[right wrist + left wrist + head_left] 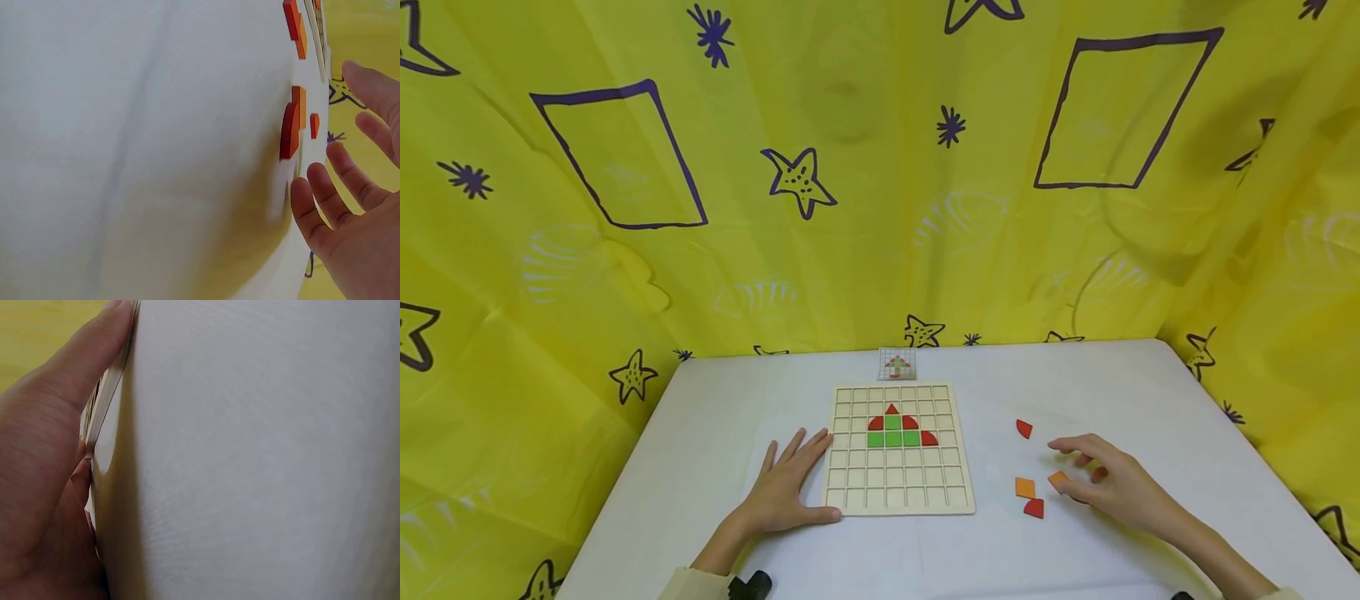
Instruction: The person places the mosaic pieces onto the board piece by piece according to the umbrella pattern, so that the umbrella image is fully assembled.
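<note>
My left hand [782,492] lies with fingers spread at the left side of a square wooden grid board [895,496]; its thumb touches the lower left corner. The left wrist view shows the thumb [94,353] along the board's edge. Green squares [892,422] and red pieces [928,438], one a triangle, sit in the grid. To the right, my right hand [1120,492] hovers with loosely bent, parted fingers, its thumb beside an orange square [1057,480]. In the right wrist view the hand [362,219] holds nothing; a red piece [290,132] overlaps an orange one [300,100].
A small pattern card [897,364] stands behind the board. Near the right hand lie another orange square [1025,487], a red piece [1033,508] touching it, and a red piece [1024,428] farther back. A yellow curtain [865,250] surrounds the white table [715,417].
</note>
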The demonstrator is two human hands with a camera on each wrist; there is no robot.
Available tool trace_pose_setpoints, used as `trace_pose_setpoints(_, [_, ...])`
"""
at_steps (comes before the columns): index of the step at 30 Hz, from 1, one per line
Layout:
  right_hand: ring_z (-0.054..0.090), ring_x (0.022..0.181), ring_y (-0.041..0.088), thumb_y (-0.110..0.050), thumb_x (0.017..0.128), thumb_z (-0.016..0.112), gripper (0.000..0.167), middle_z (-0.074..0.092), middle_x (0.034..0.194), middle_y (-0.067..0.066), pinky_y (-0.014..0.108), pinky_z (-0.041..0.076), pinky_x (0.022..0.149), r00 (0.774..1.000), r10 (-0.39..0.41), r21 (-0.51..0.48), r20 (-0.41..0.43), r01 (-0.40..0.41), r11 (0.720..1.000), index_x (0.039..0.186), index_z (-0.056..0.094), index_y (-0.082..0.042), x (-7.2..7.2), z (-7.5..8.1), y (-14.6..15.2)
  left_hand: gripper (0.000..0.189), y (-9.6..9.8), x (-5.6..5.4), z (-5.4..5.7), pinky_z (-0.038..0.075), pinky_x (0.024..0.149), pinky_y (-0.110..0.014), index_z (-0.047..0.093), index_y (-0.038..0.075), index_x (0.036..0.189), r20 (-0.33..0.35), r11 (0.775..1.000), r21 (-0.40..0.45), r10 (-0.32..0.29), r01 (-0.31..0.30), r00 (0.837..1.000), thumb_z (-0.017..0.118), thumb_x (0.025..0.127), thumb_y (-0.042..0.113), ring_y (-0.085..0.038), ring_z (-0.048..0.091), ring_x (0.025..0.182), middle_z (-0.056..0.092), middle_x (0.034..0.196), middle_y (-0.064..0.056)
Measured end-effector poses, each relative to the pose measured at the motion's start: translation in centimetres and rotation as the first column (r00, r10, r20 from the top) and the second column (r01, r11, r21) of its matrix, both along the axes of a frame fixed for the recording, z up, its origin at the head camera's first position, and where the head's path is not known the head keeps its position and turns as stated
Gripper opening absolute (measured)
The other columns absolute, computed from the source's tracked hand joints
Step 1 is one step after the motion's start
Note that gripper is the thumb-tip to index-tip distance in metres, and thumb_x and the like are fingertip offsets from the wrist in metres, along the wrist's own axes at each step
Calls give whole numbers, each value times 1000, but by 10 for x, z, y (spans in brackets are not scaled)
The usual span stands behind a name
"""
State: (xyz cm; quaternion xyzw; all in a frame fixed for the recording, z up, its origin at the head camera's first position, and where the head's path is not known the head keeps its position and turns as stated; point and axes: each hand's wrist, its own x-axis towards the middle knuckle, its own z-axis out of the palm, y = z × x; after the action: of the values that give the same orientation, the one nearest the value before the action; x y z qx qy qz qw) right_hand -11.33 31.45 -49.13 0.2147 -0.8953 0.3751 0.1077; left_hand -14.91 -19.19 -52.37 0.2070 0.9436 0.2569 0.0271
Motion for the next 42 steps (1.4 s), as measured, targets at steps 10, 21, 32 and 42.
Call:
trace_pose_setpoints(10, [56,92,7,-27,79,90,50,67,114,-2,21,51,75,991,-63,79,118,54,995,123,70,-16,9,-2,20,118,-1,-1,2,-7,121,-65,29,26,164,39,1000,-25,2,-1,999,75,69,80,-30,8,158,24,169,7])
trace_pose_setpoints(21, [57,100,5,-22,79,90,36,62,117,0,17,50,79,992,-11,110,127,-3,994,112,73,-22,9,-8,30,118,0,-2,0,-6,121,-66,30,26,164,25,1000,-22,0,0,1000,75,69,80,-32,10,158,26,169,5])
trace_pose_setpoints(32, [57,99,0,-13,77,90,31,63,113,2,7,44,80,999,13,83,34,-15,996,97,73,-28,9,-15,33,113,2,3,9,2,116,-75,37,15,160,-14,999,8,-32,32,999,81,71,70,-43,18,154,35,165,-8])
trace_pose_setpoints(42, [54,90,5,-29,75,92,28,63,112,0,18,49,74,990,-81,129,112,66,989,86,66,-32,9,-12,27,113,1,2,5,1,115,-76,36,16,161,-49,999,13,-47,48,998,78,72,73,-44,19,153,35,166,-8])
